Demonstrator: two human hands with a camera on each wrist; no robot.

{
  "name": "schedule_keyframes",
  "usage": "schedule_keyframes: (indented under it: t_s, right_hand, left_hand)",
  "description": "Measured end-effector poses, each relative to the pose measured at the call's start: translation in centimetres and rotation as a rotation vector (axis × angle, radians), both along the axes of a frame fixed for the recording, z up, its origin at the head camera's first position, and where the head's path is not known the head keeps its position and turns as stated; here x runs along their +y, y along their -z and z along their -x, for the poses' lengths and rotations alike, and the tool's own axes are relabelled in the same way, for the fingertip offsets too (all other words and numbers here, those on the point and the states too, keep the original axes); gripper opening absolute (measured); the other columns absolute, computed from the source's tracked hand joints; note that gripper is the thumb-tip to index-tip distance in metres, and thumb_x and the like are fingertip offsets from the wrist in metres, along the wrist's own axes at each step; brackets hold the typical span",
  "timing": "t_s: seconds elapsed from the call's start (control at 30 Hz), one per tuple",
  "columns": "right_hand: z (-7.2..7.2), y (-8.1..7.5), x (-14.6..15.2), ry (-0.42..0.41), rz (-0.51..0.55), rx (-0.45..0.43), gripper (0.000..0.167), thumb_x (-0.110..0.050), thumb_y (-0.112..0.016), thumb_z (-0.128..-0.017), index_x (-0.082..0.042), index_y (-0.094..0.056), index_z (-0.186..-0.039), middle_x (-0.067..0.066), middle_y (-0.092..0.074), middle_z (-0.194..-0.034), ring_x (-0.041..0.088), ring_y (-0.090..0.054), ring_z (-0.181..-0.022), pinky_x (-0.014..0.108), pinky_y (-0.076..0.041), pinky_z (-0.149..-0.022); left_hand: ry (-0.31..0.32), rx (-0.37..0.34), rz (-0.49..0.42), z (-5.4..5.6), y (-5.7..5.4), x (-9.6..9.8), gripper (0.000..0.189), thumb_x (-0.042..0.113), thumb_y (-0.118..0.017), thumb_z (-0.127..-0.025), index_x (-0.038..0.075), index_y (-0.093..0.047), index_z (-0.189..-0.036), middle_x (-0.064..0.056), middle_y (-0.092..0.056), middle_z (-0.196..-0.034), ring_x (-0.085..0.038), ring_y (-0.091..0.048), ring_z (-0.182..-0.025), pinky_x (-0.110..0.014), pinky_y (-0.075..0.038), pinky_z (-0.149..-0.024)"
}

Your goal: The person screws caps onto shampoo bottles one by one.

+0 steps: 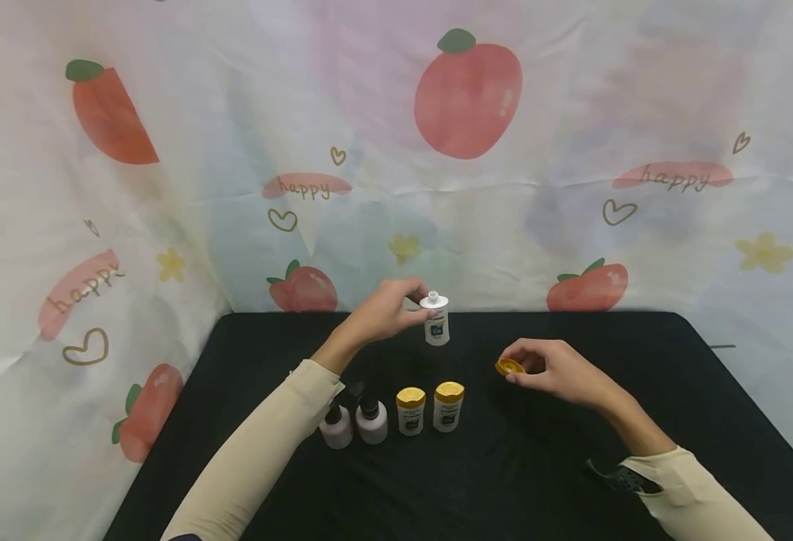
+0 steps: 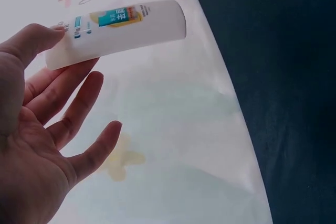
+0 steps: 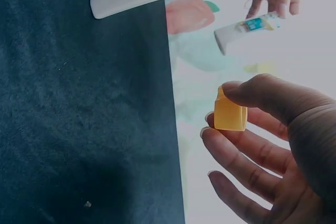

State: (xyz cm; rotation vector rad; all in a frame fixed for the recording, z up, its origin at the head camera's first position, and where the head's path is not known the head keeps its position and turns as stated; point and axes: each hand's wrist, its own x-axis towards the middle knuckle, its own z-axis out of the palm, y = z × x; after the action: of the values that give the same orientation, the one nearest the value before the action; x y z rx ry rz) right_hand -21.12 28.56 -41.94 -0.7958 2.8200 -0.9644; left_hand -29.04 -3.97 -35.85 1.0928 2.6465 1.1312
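Note:
My left hand (image 1: 391, 309) pinches a white bottle (image 1: 437, 327) near its top, thumb on one side and fingers on the other. The bottle is upright, its narrow white neck uncovered, and a blue-green label shows on its front in the left wrist view. To the right, my right hand (image 1: 558, 368) holds a yellow cap (image 1: 510, 366) between thumb and fingertips, its hollow underside partly in sight. In the right wrist view the cap (image 3: 230, 111) is gripped at its edges, apart from the bottle.
Two white bottles with yellow caps, one left (image 1: 410, 412) and one right (image 1: 447, 407), stand on the black table (image 1: 504, 481). Left of them are two pale pink bottles with dark tops (image 1: 372, 421), partly behind the left sleeve. A fruit-printed curtain (image 1: 382, 98) hangs behind the table.

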Motion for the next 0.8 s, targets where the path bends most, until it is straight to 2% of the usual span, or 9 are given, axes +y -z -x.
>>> schedule_keyframes:
  t_s: [0.13, 0.23, 0.4, 0.6, 0.8]
  right_hand:
    - [0.0, -0.3, -0.2, 0.008, 0.010, 0.005, 0.027, -0.020, -0.080, -0.089, -0.019, -0.069, -0.114, -0.009, -0.068, -0.095, 0.005, -0.064, -0.081, 0.026, -0.055, -0.070]
    - [-0.1, -0.5, -0.4, 0.012, 0.022, 0.010, 0.028, -0.022, -0.080, -0.089, -0.017, -0.069, -0.114, -0.008, -0.069, -0.094, 0.005, -0.064, -0.080, 0.026, -0.055, -0.069]
    - [0.0, -0.9, -0.9, 0.026, 0.035, 0.011, 0.028, -0.020, -0.081, -0.088, -0.016, -0.069, -0.113, -0.006, -0.069, -0.093, 0.006, -0.064, -0.079, 0.026, -0.054, -0.067]
    - [0.2, -1.3, -1.5, 0.023, 0.035, 0.020, 0.029, -0.021, -0.081, -0.088, -0.018, -0.068, -0.114, -0.008, -0.069, -0.094, 0.007, -0.064, -0.080, 0.026, -0.054, -0.068]
    - [0.5, -1.7, -2.1, 0.009, 0.053, 0.028, 0.028, -0.020, -0.081, -0.089, -0.019, -0.069, -0.114, -0.008, -0.069, -0.094, 0.008, -0.064, -0.080, 0.028, -0.055, -0.068]
  left_hand:
    - [-0.018, 0.010, -0.067, -0.7, 0.0, -0.8, 0.017, 0.022, -0.070, -0.098, 0.010, -0.066, -0.109, -0.003, -0.068, -0.106, -0.018, -0.062, -0.099, -0.047, -0.053, -0.093]
    - [-0.036, 0.010, -0.108, -1.3, 0.0, -1.3, 0.019, 0.023, -0.069, -0.098, 0.010, -0.066, -0.112, -0.003, -0.067, -0.107, -0.017, -0.062, -0.101, -0.049, -0.053, -0.097]
    - [-0.055, 0.016, -0.182, -2.5, -0.1, -2.0, 0.023, 0.019, -0.068, -0.099, 0.006, -0.063, -0.117, -0.006, -0.067, -0.110, -0.019, -0.064, -0.104, -0.043, -0.057, -0.093]
    - [-0.077, 0.013, -0.269, -4.2, -0.1, -2.9, 0.023, 0.017, -0.066, -0.100, 0.005, -0.060, -0.118, -0.008, -0.066, -0.111, -0.020, -0.067, -0.100, -0.036, -0.059, -0.085]
    - [-0.093, -0.039, -0.322, -5.7, 0.4, -3.6, 0.025, 0.017, -0.060, -0.104, 0.004, -0.053, -0.125, -0.013, -0.062, -0.117, -0.025, -0.065, -0.100, -0.043, -0.057, -0.087]
